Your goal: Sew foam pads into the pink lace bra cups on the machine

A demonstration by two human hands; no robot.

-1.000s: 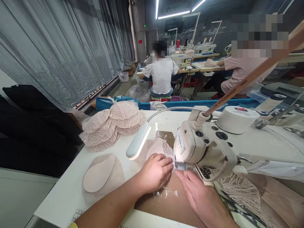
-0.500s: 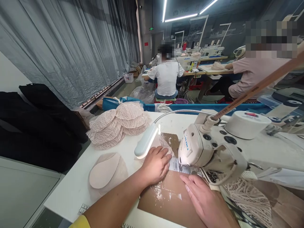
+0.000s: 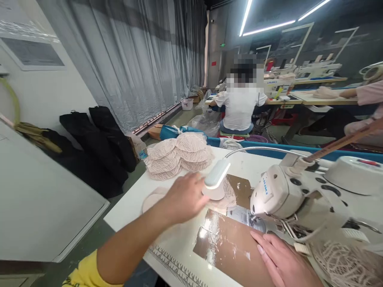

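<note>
My left hand (image 3: 187, 197) is slightly blurred above the white table, just left of the small lamp (image 3: 218, 172). Its fingers look apart, and I see nothing held in them. Behind the needle plate (image 3: 236, 214), a beige lace piece (image 3: 229, 194) lies partly beneath the lamp. My right hand (image 3: 283, 255) rests flat on the shiny brown board (image 3: 229, 245), fingers stretched out before the sewing machine (image 3: 271, 191). Smooth beige fabric pieces (image 3: 151, 201) are partly covered by my left hand and forearm.
Stacked lace pieces (image 3: 179, 157) stand at the table's far left. More lace (image 3: 344, 255) lies right of my right hand. A ruler scale (image 3: 176, 269) runs along the front edge. Ahead sits a person in a white shirt (image 3: 239, 109); another person's pink sleeve (image 3: 371, 93) shows at right.
My left hand has come off the lace near the needle plate and moved left past the lamp. My right hand stays on the board. The view has swung left.
</note>
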